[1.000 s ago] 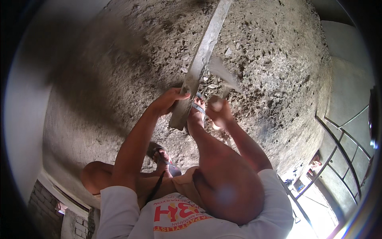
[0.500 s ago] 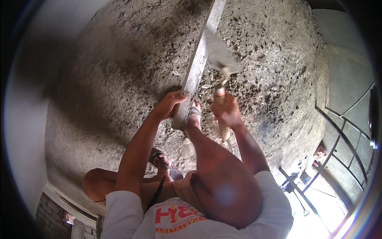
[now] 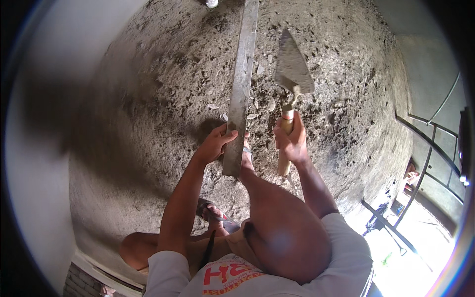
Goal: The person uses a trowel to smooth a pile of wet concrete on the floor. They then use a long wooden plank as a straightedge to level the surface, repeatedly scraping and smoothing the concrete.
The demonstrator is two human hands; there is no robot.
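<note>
Near to far: one person low down, white shirt (image 3: pixel 321 270), two knees bent, two sandals (image 3: pixel 230 226), both feet on the floor (image 3: pixel 163 99); wide, low stance, presumably so both arms can reach forward. Left hand (image 3: pixel 217 143) pinches one long flat bar (image 3: pixel 241 74) near its near end, thumb across the top face, other fingers mostly hidden at the left edge. Grip there probably lets the near end be steered while the rest reaches out ahead. Near end sits by the right foot (image 3: pixel 247 159), overlapping it in view; can't tell if they touch. Far end leaves the top of the picture, so support there unknown. Right hand (image 3: pixel 293 141) closed round the wooden handle of one trowel (image 3: pixel 294 69), just right of the bar, blade pointing away from the body. Fist-style hold likely gives firm control of the blade angle, and holding it off to the side leaves a gap to the bar. Blade appears raised; clearance to floor can't be judged. Count: two hands, two tools, one each. Floor is rough and pitted, with several pale chips (image 3: pixel 260 69) beside the bar, too small to count surely. Farther out: one dark metal frame (image 3: pixel 420 126) right, one small white object (image 3: pixel 212 3) at the top edge, cut off, kind unclear.
</note>
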